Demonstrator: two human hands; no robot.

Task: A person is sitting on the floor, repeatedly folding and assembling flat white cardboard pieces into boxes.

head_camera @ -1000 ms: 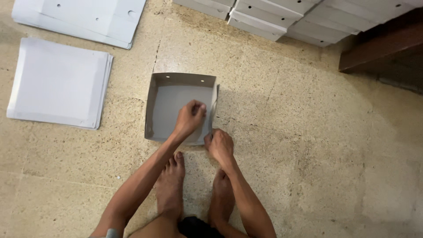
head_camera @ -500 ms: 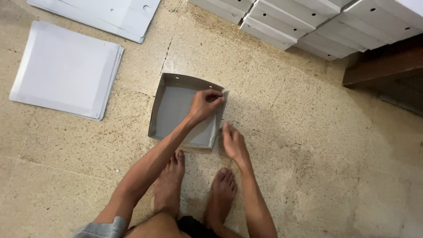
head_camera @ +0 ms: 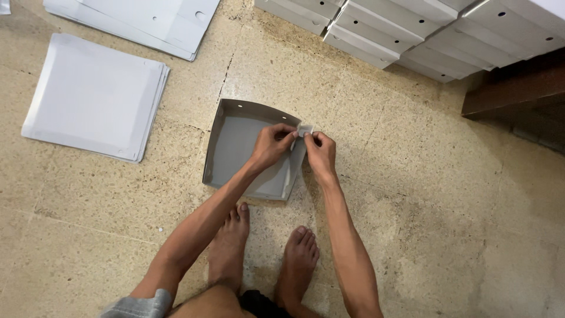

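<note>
Grey cardboard tray (head_camera: 247,150), half folded, lies on the floor at the centre of the frame, just above my bare feet (head_camera: 265,253). My left hand (head_camera: 272,146) and right hand (head_camera: 319,154) meet at its upper right corner, and both pinch the small corner flap (head_camera: 305,129) between thumb and fingertips; each grip is closed on that flap and holds nothing else. As far as I can judge, the upper and left walls of the tray already stand, the right wall is raised beside my hands, and this corner is the part not yet secured; the lower edge looks less finished, though my arms hide some of it.

Outward from there, a stack of flat grey blanks (head_camera: 94,97) sits at the left of the frame, well apart from the tray, with more flat sheets (head_camera: 141,20) at the upper left. Rows of finished white boxes (head_camera: 424,29) fill the upper right, beside a dark wooden ledge (head_camera: 518,88). The floor (head_camera: 441,194) is speckled beige stone with a crack running up from the tray.
</note>
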